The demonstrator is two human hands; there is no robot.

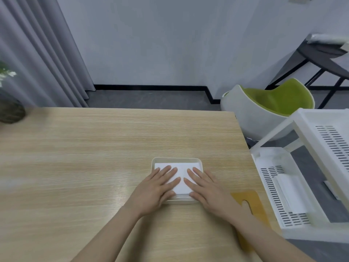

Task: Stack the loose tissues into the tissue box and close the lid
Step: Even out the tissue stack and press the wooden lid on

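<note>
A cream tissue box sits open-topped on the wooden table, near its right front. A flat stack of white tissues lies inside it. My left hand rests flat on the left half of the stack, fingers straight. My right hand lies flat on the right half, thumb at the box's near edge. The yellow-brown lid, with a slot in it, lies on the table to the right of the box, partly under my right forearm.
A white plastic shelf rack stands just beyond the table's right edge, with white sheets on its lower tray. A green and white chair is behind it. A dark plant pot stands at the table's far left corner.
</note>
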